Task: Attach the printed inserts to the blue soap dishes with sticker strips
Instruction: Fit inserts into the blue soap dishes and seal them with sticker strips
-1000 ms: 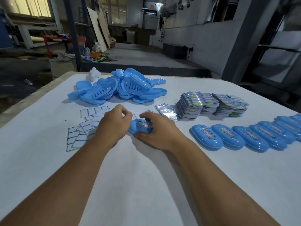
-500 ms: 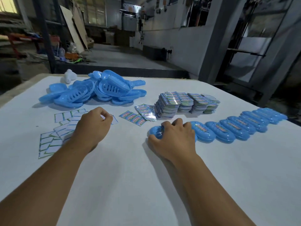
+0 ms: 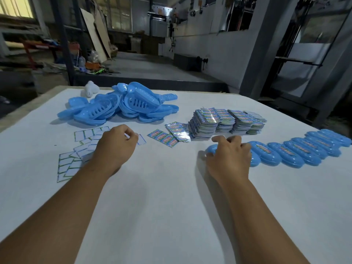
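Blue soap dish (image 3: pixel 211 149) is lying at near end of finished row (image 3: pixel 297 151), mostly hidden under R hand (image 3: pixel 230 155); insert not visible. R fingers are lifting off it, loosely spread, thumb tip possibly still touching rim. Vs 0.5 s ago: they were pressing flat on it. L hand (image 3: pixel 116 147) is hovering over sticker strips (image 3: pixel 83 149), fingers curled; grip unclear. Table (image 3: pixel 152 206) is bearing loose dish pile (image 3: pixel 122 107) and insert stacks (image 3: pixel 226 121).

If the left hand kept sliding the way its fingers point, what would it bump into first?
Probably the loose printed inserts lying flat just past the sticker strip at the left hand's fingertips; the big stacks come after. Depth is hard to judge.
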### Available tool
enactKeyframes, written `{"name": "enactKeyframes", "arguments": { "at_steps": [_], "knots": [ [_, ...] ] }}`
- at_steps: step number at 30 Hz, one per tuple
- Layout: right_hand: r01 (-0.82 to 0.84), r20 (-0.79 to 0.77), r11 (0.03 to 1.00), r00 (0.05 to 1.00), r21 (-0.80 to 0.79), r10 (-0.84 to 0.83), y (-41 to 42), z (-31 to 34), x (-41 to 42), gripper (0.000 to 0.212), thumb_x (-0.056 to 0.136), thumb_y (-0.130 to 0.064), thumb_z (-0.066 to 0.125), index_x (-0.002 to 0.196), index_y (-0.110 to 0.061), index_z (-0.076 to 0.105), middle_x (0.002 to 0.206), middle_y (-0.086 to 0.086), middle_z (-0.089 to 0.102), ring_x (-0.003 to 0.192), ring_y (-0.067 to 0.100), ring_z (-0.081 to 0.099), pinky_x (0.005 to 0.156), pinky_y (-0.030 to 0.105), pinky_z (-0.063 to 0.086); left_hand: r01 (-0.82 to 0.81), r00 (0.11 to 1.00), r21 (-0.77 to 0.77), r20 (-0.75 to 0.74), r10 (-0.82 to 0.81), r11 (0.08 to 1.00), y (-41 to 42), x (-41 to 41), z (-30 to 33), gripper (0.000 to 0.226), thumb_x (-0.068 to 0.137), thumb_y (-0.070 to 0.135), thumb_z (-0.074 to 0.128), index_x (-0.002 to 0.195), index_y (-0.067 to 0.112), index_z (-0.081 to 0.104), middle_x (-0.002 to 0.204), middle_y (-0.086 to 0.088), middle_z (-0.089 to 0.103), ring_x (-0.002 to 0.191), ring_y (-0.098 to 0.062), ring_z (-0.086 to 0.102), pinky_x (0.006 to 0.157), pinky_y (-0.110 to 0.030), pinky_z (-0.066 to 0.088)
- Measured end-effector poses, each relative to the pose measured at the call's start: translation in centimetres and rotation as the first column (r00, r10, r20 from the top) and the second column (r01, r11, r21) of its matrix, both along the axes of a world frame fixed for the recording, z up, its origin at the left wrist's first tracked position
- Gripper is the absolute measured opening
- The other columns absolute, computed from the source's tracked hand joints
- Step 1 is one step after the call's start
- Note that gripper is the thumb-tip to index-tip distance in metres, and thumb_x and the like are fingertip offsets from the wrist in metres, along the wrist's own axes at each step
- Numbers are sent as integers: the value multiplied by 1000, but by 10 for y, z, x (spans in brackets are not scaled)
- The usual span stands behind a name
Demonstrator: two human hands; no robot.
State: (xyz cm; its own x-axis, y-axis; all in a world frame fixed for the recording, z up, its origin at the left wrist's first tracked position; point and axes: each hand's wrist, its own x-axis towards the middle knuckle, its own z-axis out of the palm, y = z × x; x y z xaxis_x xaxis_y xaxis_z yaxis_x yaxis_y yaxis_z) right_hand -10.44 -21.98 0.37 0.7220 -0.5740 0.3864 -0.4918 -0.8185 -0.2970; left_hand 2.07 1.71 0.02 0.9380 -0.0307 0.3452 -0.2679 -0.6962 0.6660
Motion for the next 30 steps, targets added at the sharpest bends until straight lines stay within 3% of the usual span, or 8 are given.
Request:
{"name": "enactKeyframes", "arguments": {
  "at_steps": [5,7,10,13,16,20,25,30],
  "knots": [
    [-125,80,992,989,-1,125,19,8,17,33,92,-34,62,125,-31,64,129,7,53,120,36,41,99,42,33,-71,996,-65,50,74,995,11,7,5,18,98,32,49,96,20,62,79,-1,68,74,-23,62,69,-38,49],
    [-226,116,974,967,-8,226,31,10,27,30,93,-31,62,123,-32,65,127,5,56,118,34,43,98,41,34,-123,988,-124,83,134,985,19,12,7,18,98,27,47,100,19,63,86,2,66,77,-22,60,68,-36,45],
    [-346,103,938,933,-18,346,47,13,44,30,95,-31,58,124,-33,65,124,1,61,113,31,47,97,40,35,-181,977,-118,88,192,976,26,17,4,14,98,27,50,100,21,61,77,8,60,67,-11,52,64,-32,36],
    [-419,92,907,903,-35,420,63,17,63,30,95,-30,56,124,-32,64,119,-1,64,108,30,50,94,40,39,-188,978,-36,86,190,982,28,19,-2,9,95,29,54,99,22,59,75,4,62,66,-13,54,64,-32,37],
    [-461,90,887,882,-31,462,79,21,81,30,96,-32,55,126,-32,62,118,-3,64,108,27,51,94,40,39,-219,960,42,187,208,975,32,25,1,11,92,26,57,97,19,63,89,-1,66,83,-25,60,68,-34,43],
    [-477,150,879,869,-3,472,89,16,94,30,97,-32,54,126,-30,61,115,-3,65,106,25,52,93,40,40,-333,903,160,337,265,929,41,45,7,14,93,24,59,103,18,66,105,-4,64,101,-27,56,78,-40,48],
    [-507,206,859,851,75,484,86,8,97,31,95,-31,57,125,-30,62,114,-6,64,107,24,51,93,37,39,-414,901,272,257,349,869,49,81,16,30,98,30,55,125,19,59,123,-4,63,117,-28,51,92,-42,43],
    [-488,199,872,859,43,471,83,9,96,31,95,-36,57,125,-32,63,113,-7,65,106,23,53,91,37,38,-417,904,348,252,345,839,55,98,4,27,98,40,54,115,22,63,110,-2,68,110,-27,52,90,-43,42]
  ]
}}
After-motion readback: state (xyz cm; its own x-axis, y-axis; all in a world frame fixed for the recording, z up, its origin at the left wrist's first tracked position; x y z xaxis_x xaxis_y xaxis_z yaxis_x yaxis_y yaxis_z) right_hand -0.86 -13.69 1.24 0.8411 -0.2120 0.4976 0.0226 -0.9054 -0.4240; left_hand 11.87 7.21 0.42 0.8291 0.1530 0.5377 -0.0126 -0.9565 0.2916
